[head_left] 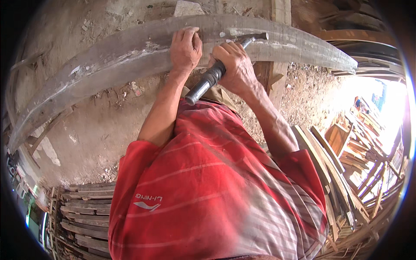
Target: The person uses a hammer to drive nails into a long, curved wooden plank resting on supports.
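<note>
A long grey wooden beam, worn and streaked with pale marks, spans the view in front of me. On its top face rests my left hand, fingers curled in and pressed together; whatever they may hold is hidden. Just to the right, my right hand is wrapped around a hammer with a dark grip. The hammer's metal head lies over the beam, beyond my knuckles, and its handle end points back toward my body.
An upright-looking timber crosses beneath the beam. Stacked boards lie at the lower left. Loose planks and offcuts pile up on the right, beside a bright opening. Dusty ground with debris shows below the beam.
</note>
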